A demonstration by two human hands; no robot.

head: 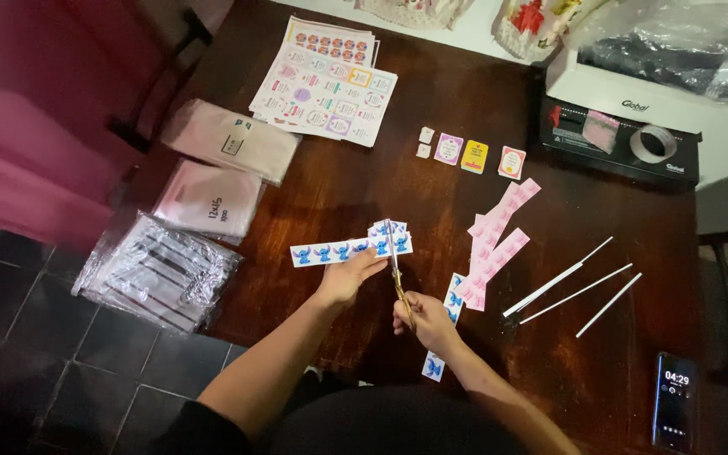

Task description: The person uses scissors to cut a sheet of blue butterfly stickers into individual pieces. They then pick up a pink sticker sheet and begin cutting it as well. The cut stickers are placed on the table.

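Pinching the thin, floppy sticker strip [349, 250], your left hand [349, 278] supports it near the cut; your right hand [425, 320] grips gold scissors [398, 274].

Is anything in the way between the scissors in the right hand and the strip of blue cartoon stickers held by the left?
Nothing visible. The right hand holds the scissors with blades already at the sticker strip, which the left hand holds from below; the blades reach it directly.
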